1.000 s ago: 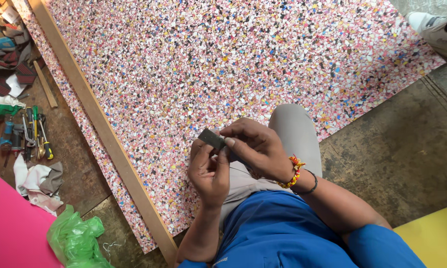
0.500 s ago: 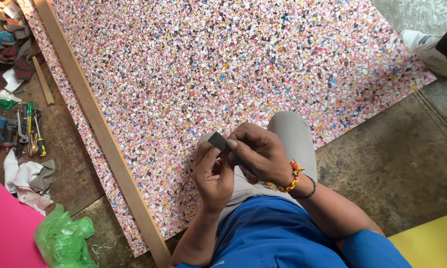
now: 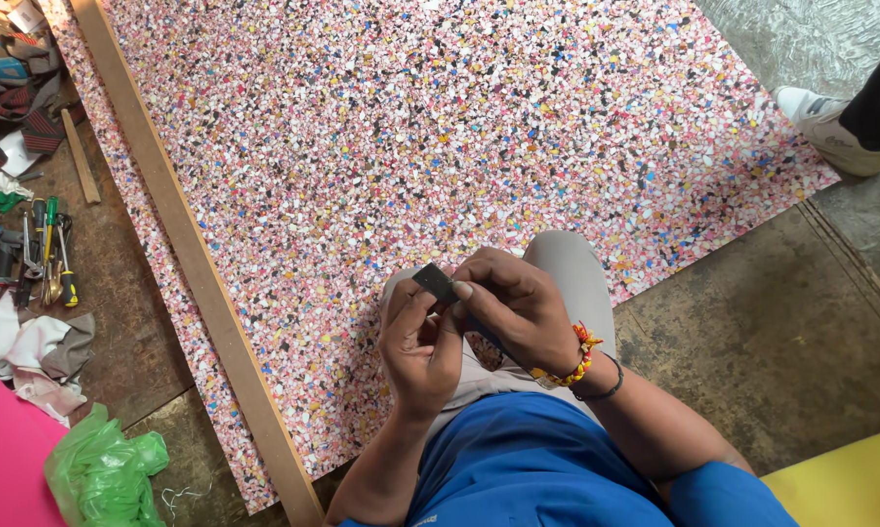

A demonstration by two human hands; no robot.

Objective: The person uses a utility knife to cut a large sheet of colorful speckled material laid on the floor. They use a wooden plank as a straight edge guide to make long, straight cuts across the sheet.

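You are holding a small dark flat piece up over your raised knee; your right hand is closing its fingers around the piece's near end, pinching it tight; your left hand is curling just below the piece, its fingers bent and touching the piece's lower edge, though you cannot tell whether they are truly gripping it or only steadying it; the two hands are pressing against each other. A beaded bracelet is sitting on your right wrist, just behind the piece. The piece is hanging above the near edge of the speckled foam sheet, which is lying flat on the floor and spreading away beyond the piece; a long wooden strip is lying along the sheet's left side, well left of the piece. Farther left of the piece, hand tools and rags are lying on the floor; a crumpled green plastic bag is lying down to the left of the piece; another person's shoe is resting at the sheet's far right corner.
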